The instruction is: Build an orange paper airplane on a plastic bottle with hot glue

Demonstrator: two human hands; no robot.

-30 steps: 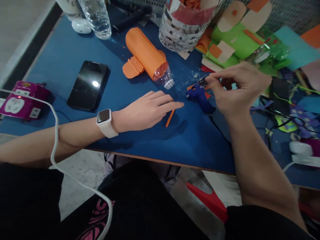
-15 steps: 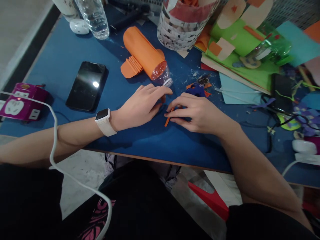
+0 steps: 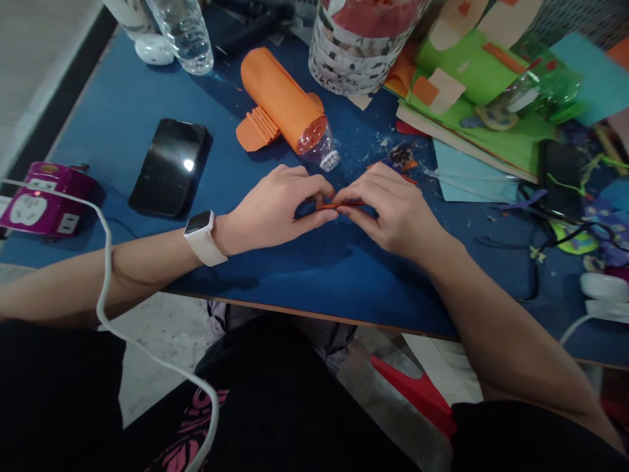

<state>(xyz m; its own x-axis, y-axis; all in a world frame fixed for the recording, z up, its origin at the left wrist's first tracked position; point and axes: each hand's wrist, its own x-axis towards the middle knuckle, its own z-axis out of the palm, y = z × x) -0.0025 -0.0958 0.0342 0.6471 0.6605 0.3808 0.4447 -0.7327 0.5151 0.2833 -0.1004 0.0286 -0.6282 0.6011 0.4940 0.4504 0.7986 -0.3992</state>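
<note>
Between both hands, just above the blue table (image 3: 295, 275), a thin orange paper strip (image 3: 328, 206) runs sideways. My left hand (image 3: 282, 203), with a white watch at the wrist, pinches its left end between thumb and fingers. My right hand (image 3: 393, 210) pinches the same strip from the right, the two sets of fingertips meeting. Part of the strip is covered by the fingers. Beyond the left hand lies a plastic bottle (image 3: 324, 147) wrapped in orange paper (image 3: 278, 95), with folded orange pieces at its sides.
A black phone (image 3: 170, 167) and a purple power adapter (image 3: 49, 200) lie at left. A clear water bottle (image 3: 184, 36) and a woven paper basket (image 3: 344, 56) stand at the back. Green paper (image 3: 472, 65), paper scraps and cords crowd the right. A white cable (image 3: 105, 262) crosses my left forearm.
The orange strip, earlier hanging from my right hand alone, has turned level. My left hand has closed on it too, and the hands have come together.
</note>
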